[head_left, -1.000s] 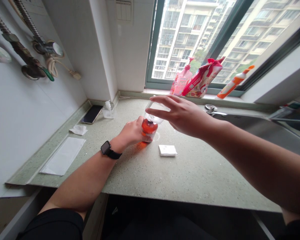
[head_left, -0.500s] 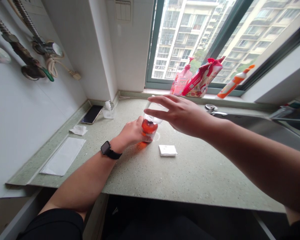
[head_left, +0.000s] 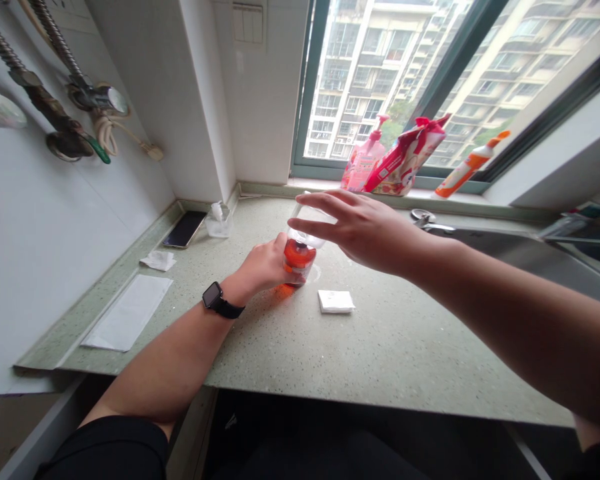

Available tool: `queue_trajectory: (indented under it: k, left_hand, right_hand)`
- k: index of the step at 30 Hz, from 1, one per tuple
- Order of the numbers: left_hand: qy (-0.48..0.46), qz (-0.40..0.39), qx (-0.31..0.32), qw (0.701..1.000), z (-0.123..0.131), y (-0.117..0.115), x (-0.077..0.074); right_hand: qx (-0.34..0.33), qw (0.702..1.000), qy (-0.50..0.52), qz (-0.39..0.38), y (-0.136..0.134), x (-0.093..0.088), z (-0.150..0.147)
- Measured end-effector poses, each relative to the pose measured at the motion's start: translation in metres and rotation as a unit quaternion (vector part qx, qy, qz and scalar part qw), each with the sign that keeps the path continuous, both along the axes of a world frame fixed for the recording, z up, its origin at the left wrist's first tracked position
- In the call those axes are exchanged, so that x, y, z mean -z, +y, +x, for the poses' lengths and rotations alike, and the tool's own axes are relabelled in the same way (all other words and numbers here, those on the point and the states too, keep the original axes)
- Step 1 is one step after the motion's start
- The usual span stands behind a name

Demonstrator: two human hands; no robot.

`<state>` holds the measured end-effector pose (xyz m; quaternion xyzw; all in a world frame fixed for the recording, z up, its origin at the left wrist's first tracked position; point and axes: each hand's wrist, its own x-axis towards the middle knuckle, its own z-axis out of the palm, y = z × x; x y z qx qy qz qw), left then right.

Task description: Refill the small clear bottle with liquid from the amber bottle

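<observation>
A clear bottle of orange-red liquid (head_left: 299, 259) stands on the speckled green countertop (head_left: 380, 347). My left hand (head_left: 263, 265), with a black watch on its wrist, is wrapped round the bottle's lower part. My right hand (head_left: 363, 227) hovers over the top of the bottle with its fingers stretched out and spread, palm down, holding nothing. The bottle's clear upper part (head_left: 307, 220) shows under those fingers, and its very top is hidden by them. A small folded white square (head_left: 335, 301) lies just right of the bottle.
A phone (head_left: 184, 229) and a small clear container (head_left: 219, 222) lie at the back left, with white paper (head_left: 129, 312) along the left wall. On the window sill stand a pink pump bottle (head_left: 361, 160), a red pouch (head_left: 405, 160) and an orange bottle (head_left: 467, 167). A sink (head_left: 520, 260) is on the right.
Almost nothing has moved. My right hand has stayed spread over the bottle with only a slight shift, and my left hand keeps its hold.
</observation>
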<state>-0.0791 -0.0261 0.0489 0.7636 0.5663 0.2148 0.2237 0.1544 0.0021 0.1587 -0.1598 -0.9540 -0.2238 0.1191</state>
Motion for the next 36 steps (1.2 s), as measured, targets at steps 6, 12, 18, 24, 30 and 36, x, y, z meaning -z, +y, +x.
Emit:
queue_trajectory:
  k: [6, 12, 18, 24, 30, 36]
  left_hand:
    - [0.002, -0.007, -0.017, 1.0, 0.001, -0.001, -0.001]
    - [-0.006, 0.003, -0.017, 1.0, 0.002, -0.003, -0.001]
    - [-0.012, 0.015, -0.015, 1.0, 0.002, -0.003, 0.001]
    - [-0.019, 0.023, -0.016, 0.999, 0.001, -0.004, 0.002]
    - [-0.006, 0.014, -0.019, 1.0, 0.002, -0.005, 0.0]
    - [0.015, 0.01, -0.023, 1.0, 0.002, -0.003, -0.001]
  right_hand:
    - [-0.001, 1.0, 0.005, -0.009, 0.002, 0.002, 0.001]
    - [0.006, 1.0, 0.006, -0.012, 0.001, 0.003, 0.0]
    - [0.007, 1.0, 0.008, -0.024, 0.001, 0.003, 0.001]
    - [0.005, 0.999, 0.018, -0.028, 0.003, 0.006, 0.004]
    - [0.017, 0.997, 0.069, -0.029, 0.005, 0.017, 0.012]
    - [0.039, 0.993, 0.113, -0.02, 0.006, 0.029, 0.019]
